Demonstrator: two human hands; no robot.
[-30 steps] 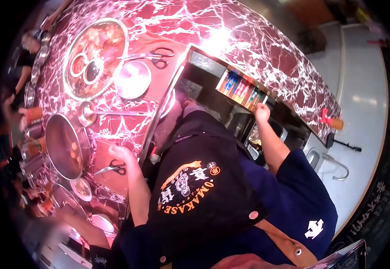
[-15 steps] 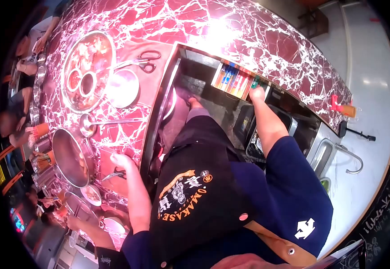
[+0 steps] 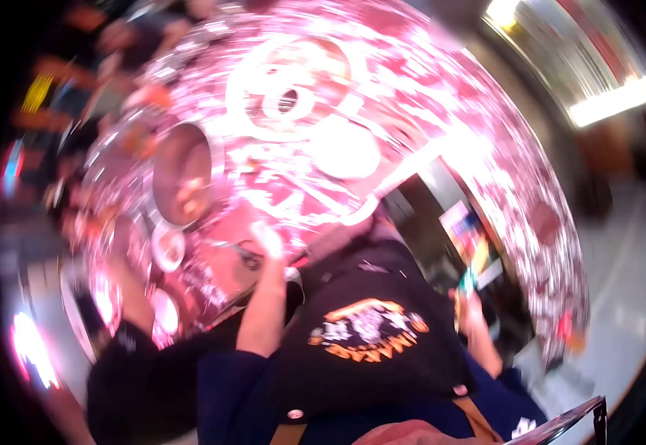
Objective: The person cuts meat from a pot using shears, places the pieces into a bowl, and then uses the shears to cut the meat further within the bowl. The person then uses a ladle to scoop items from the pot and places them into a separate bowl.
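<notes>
My left hand (image 3: 269, 241) is over the counter's near edge, fingers stretched out and smeared by motion, with nothing visible in it. Beside it on a reddish mat lies a pair of scissors (image 3: 245, 256). Low on the right, my right hand (image 3: 471, 308) is closed around the lower end of a small green thing (image 3: 469, 278), too blurred to name. Just beyond it, in the open space below the counter top, sits a box of colourful slim packets (image 3: 465, 228).
On the marble counter (image 3: 508, 156) stand a large round pan (image 3: 237, 96) with small bowls inside, a white round bowl (image 3: 345, 150), a deep metal pot (image 3: 182, 174) and a small dish (image 3: 168, 248). Another person's arm (image 3: 131, 293) reaches in at left. Several blurred people are beyond.
My view has swung, so the counter appears turned. My right hand has drawn back from the packet box with the green thing. My left hand remains by the scissors.
</notes>
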